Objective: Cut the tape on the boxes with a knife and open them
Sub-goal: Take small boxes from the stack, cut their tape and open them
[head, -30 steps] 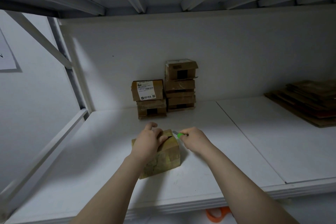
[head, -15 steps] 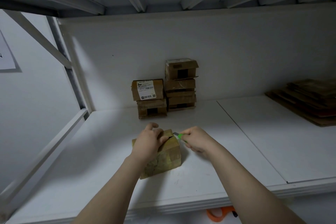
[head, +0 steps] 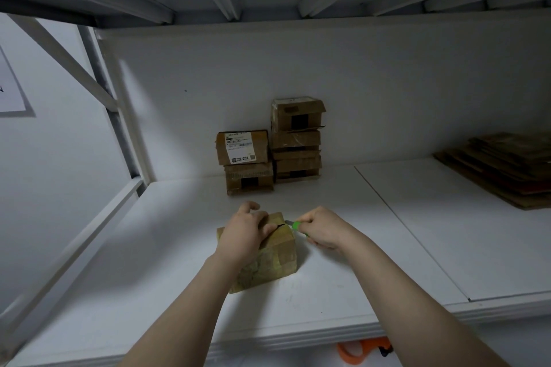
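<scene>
While my left hand (head: 244,235) holds the taped box (head: 277,259) from above, fingers curled over its top, my right hand (head: 320,228) just beside it grips the green knife (head: 295,225). The blade tip meets the box's top edge beside a dark slit. Beyond both hands, more boxes (head: 249,164) are stacked against the wall. Flattened cardboard (head: 501,167) lies far right of my right hand.

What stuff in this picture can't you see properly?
Head view only:
- The knife: the right hand hides most of it.
- The box top: the left hand covers much of it.
- The label on a back box: print too small.
- The orange thing: the shelf edge hides most.
- The wall paper: cut off at left edge.
</scene>
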